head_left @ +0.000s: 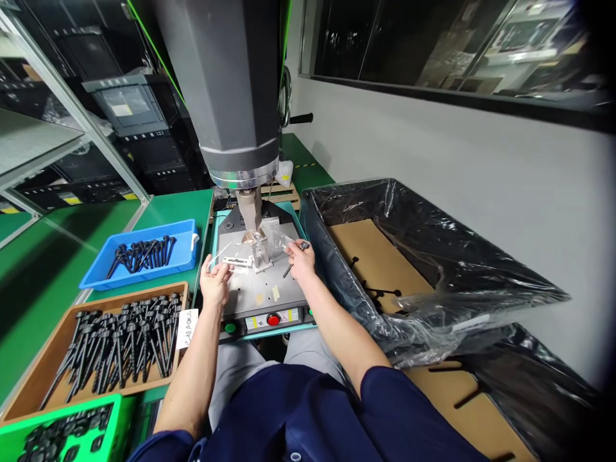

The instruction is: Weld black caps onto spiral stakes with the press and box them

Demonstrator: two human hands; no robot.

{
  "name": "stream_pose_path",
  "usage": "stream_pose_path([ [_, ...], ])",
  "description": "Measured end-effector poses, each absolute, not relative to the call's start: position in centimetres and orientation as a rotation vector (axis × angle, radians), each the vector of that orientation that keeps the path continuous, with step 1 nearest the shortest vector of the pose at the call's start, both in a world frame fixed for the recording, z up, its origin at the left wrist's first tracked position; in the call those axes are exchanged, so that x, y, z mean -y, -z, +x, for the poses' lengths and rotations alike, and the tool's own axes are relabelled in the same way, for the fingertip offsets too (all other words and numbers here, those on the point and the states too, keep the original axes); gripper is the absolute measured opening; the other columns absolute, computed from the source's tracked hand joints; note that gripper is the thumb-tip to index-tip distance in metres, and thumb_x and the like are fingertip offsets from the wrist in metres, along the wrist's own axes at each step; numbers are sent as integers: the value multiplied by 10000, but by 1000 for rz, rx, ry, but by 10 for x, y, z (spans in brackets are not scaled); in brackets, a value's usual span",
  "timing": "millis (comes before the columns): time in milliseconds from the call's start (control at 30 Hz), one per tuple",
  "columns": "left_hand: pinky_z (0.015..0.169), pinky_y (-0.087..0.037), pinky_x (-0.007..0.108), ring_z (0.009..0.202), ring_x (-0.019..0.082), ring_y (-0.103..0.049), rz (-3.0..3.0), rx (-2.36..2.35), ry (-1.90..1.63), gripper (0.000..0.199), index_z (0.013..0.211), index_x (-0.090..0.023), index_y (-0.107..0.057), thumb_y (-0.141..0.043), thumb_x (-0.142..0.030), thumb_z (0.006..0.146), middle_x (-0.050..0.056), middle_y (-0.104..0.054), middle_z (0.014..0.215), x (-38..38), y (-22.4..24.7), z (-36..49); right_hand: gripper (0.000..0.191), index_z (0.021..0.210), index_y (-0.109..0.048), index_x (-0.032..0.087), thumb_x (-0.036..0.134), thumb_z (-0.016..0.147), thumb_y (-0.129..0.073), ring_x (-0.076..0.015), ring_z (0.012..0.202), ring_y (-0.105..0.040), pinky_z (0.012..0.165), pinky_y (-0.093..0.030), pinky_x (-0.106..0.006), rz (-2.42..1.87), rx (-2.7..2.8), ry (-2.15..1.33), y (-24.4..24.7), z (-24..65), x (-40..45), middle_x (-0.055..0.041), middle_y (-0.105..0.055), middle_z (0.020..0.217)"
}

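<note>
My right hand [301,260] is closed around a slim black rod with a wider head [288,270], held at a slant over the right side of the machine's metal bed [245,292]. My left hand [215,282] hovers at the left of the bed with fingers curled together at thin clear plastic; what they grip, if anything, is too small to make out. Between both hands stands a small metal fixture [260,256], directly below the press's metal head [250,210]. Clear plastic [276,239] surrounds the fixture.
At left sit a blue tray [94,273] and a brown tray [62,333] of black rods, plus a green bin [118,423] of small black parts. A black-lined box [385,250] with cardboard and rods stands right. Buttons, including a red one [273,319], line the machine's front.
</note>
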State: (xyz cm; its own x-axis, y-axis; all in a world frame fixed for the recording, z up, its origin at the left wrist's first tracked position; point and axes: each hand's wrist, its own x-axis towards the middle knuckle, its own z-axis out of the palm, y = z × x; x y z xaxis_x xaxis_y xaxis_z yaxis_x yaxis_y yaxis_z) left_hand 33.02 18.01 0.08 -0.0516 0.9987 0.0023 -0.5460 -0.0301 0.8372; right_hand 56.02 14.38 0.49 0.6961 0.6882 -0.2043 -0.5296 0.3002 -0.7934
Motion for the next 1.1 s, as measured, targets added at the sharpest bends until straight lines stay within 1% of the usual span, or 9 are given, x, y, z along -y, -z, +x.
stream_pose_path([
  [100, 596, -542, 248, 571, 106, -632, 778, -811, -1473, 810, 1295, -199, -480, -865, -176, 583, -48, -654, 709, -177, -12, 322, 443, 908, -473, 218, 282, 607, -792, -92, 513, -597, 340, -210, -132, -997, 290, -715, -22, 575, -156, 61, -569, 729],
  [233, 665, -572, 312, 590, 120, -641, 715, -805, -1439, 737, 1225, -190, -523, -867, -154, 573, -42, -643, 691, -170, -22, 318, 371, 925, -488, 214, 248, 648, -733, -96, 516, -592, 345, -221, -150, -975, 431, -656, -41, 581, -171, 40, -589, 780],
  [333, 660, -570, 308, 573, 110, -626, 680, -799, -1425, 789, 1295, -223, -494, -854, -137, 598, -29, -659, 727, -170, -27, 318, 333, 953, -509, 211, 227, 677, -695, -81, 490, -561, 357, -243, -160, -989, 507, -679, -45, 579, -177, 33, -604, 817],
  [500, 682, -572, 295, 696, 134, -678, 774, -762, -1383, 1145, 1527, -373, -165, -833, -104, 637, 71, -716, 1014, -178, -29, 320, 297, 932, -534, 201, 169, 676, -681, -65, 465, -527, 353, -218, -160, -1106, 493, -832, -46, 583, -188, 47, -602, 797],
  [633, 697, -572, 278, 668, 107, -666, 787, -773, -1426, 1216, 1536, -421, -24, -795, -70, 663, 77, -712, 1045, -185, -22, 325, 285, 894, -540, 197, 130, 666, -699, -62, 448, -509, 348, -212, -152, -1158, 476, -868, -47, 588, -201, 57, -590, 740],
  [733, 672, -569, 260, 655, 97, -657, 781, -812, -1403, 1129, 1540, -374, -118, -760, -59, 666, 121, -681, 1141, -197, -20, 330, 260, 845, -539, 184, 57, 657, -666, -58, 421, -491, 340, -199, -153, -1198, 453, -916, -51, 592, -215, 35, -613, 741],
  [800, 650, -565, 250, 662, 94, -650, 814, -801, -1355, 1007, 1507, -309, -282, -742, -52, 648, 168, -628, 1248, -211, -26, 334, 265, 853, -546, 177, 21, 656, -630, -49, 412, -477, 341, -198, -153, -1199, 446, -949, -60, 596, -227, 14, -641, 783],
  [933, 621, -561, 232, 671, 67, -619, 912, -739, -1379, 696, 1272, -225, -585, -705, -44, 610, 164, -490, 1440, -243, -57, 343, 343, 968, -572, 186, 12, 673, -561, -30, 427, -466, 356, -210, -146, -1128, 484, -959, -92, 608, -249, 3, -674, 895],
  [1100, 626, -557, 205, 772, 97, -623, 1082, -619, -1581, 638, 1224, -259, -635, -742, -69, 624, 83, -460, 1494, -251, -83, 350, 463, 1139, -611, 241, 86, 703, -588, -39, 505, -525, 403, -240, -140, -942, 692, -885, -114, 615, -247, 15, -681, 965],
])
